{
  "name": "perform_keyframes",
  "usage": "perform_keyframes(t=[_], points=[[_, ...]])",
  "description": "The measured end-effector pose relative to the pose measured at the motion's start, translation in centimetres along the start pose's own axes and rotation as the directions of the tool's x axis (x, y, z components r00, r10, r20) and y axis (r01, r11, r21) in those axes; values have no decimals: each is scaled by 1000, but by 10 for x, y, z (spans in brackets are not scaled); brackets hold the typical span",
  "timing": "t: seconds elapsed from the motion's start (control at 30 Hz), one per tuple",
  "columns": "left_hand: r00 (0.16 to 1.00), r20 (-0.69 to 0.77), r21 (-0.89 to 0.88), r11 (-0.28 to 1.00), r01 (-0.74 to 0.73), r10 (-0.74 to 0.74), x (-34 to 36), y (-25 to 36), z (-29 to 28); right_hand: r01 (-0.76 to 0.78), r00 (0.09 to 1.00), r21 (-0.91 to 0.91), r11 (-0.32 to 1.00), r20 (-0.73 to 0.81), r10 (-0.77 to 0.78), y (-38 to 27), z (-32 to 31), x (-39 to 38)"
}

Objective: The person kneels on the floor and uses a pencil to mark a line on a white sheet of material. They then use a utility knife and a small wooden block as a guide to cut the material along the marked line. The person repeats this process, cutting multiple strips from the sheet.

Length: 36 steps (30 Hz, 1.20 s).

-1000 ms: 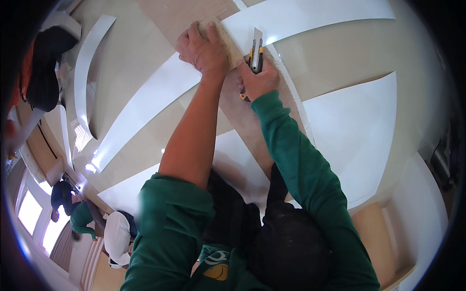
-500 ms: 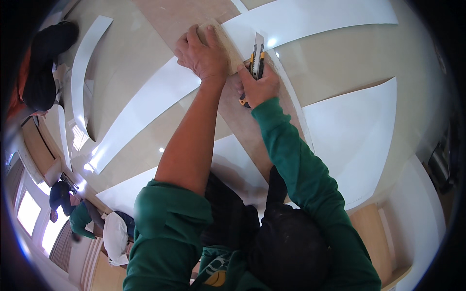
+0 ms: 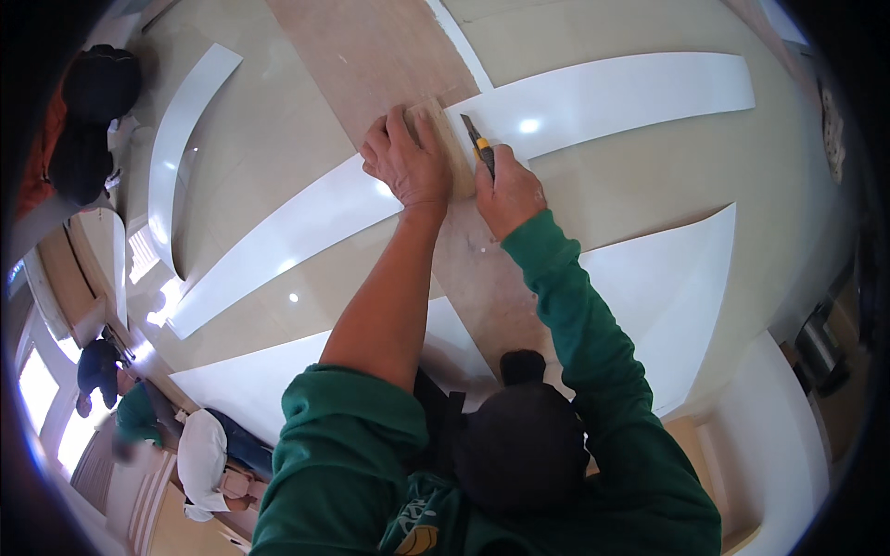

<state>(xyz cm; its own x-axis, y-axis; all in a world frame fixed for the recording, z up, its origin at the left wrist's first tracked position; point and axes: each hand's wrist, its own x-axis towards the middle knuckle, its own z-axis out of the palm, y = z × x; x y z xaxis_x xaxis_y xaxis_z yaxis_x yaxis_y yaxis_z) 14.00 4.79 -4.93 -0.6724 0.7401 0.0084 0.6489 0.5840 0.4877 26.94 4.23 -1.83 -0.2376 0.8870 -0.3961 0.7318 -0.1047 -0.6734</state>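
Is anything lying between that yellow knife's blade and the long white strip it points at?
Nothing visible does. The right hand grips the yellow utility knife, its blade tip on the long curved white strip, right beside the small wooden block that the left hand presses down.

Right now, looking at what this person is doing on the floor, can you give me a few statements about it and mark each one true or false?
1. The right hand holds a yellow utility knife. True.
2. The left hand is lifted clear of everything. False: it presses flat on a small wooden block.
3. The knife's blade sits over a long curved white strip. True.
4. The person wears a red long-sleeved top. False: the sleeve is green.
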Motion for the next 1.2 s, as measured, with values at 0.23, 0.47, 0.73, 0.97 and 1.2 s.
perform_keyframes(t=[0.23, 0.47, 0.73, 0.97, 1.2], points=[[1000, 24, -9, 1000, -1, 2, -1, -3, 1, -7, 1000, -102, 995, 21, 9, -11, 8, 12], [1000, 5, -34, 999, 3, -3, -1, -4, 0, -28, 994, -193, 981, 99, 48, -20, 3, 17], [1000, -16, -49, 999, -20, 19, 1, -5, 4, -76, 966, -322, 944, 212, 151, -40, -13, 25], [1000, 11, -11, 1000, -5, 5, 1, -4, 2, -117, 944, -340, 933, 253, 211, -45, -14, 27], [1000, -4, -21, 999, -27, 26, -1, -6, 2, -141, 932, -369, 919, 264, 248, -40, -16, 13]])
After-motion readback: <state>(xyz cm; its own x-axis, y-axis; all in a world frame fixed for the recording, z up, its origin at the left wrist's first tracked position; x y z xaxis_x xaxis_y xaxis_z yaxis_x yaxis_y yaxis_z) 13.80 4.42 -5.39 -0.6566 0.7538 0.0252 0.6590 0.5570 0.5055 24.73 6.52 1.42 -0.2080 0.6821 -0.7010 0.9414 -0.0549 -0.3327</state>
